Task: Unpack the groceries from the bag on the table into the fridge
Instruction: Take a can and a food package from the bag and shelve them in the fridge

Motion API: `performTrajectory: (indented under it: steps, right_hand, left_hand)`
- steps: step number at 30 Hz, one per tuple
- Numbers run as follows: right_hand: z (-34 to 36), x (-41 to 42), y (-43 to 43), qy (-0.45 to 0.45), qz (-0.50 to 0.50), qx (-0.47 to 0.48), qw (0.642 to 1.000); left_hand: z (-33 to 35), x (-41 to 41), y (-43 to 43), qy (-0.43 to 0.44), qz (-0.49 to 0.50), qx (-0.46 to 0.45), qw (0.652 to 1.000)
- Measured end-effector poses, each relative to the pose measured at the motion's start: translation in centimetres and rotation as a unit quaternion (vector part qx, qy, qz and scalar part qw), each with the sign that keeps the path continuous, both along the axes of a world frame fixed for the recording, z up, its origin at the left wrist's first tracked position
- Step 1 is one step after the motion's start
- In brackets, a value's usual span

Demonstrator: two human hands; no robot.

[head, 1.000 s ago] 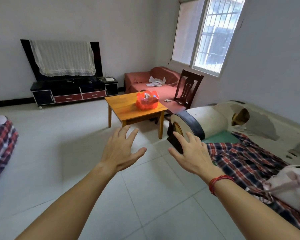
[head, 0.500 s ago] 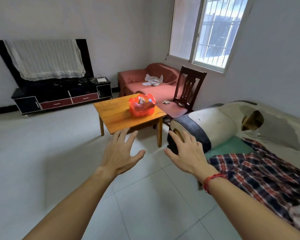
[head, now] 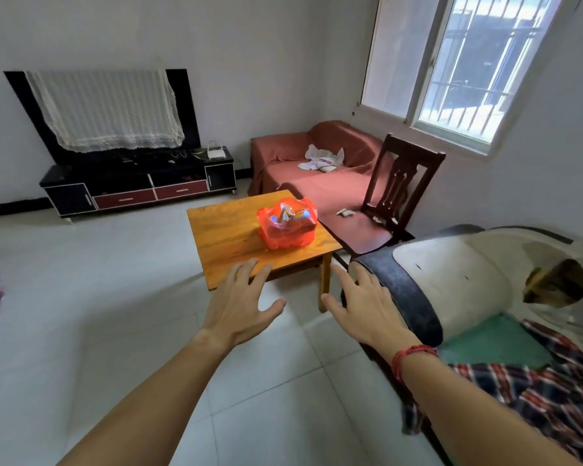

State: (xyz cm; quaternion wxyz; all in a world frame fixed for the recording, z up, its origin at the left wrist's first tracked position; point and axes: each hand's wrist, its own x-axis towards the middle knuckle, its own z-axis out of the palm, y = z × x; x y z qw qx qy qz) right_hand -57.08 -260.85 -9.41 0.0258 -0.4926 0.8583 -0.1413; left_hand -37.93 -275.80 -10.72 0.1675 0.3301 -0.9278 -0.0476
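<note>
Two empty hands stretched out before a bag of groceries.
The left hand (head: 239,307) and right hand (head: 360,307) hung with fingers spread, gripping nothing, short of the wooden table's (head: 226,243) near edge. The red plastic bag (head: 287,223) stood open by its right edge, a dark chair (head: 394,193) just beyond.

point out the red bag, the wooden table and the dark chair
red bag (head: 286,237), head view, its front side
wooden table (head: 223,240), head view, bare top left of the bag
dark chair (head: 414,152), head view, its top rail
</note>
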Motion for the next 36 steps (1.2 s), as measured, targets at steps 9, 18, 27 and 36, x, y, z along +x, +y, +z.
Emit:
performTrajectory:
  steps: [9,18,27,36]
  right_hand:
    - [-3.2,-8.7,-13.3,0.015,0.009,0.018,1.000]
    - [-4.5,-17.3,-28.8,0.006,0.004,0.055,0.998]
    - [-6.9,-24.8,-38.5,-0.007,0.006,0.077,0.997]
    - [-10.6,-34.2,-48.7,-0.040,0.047,0.110,0.992]
  left_hand:
    - [-3.6,-8.4,-12.5,0.000,0.017,0.016,1.000]
    - [-6.2,-17.3,-27.7,-0.033,0.012,0.051,0.998]
    - [-8.0,-24.2,-37.1,-0.019,0.019,0.100,0.995]
    - [-10.3,-31.2,-46.0,-0.028,0.071,0.150,0.986]
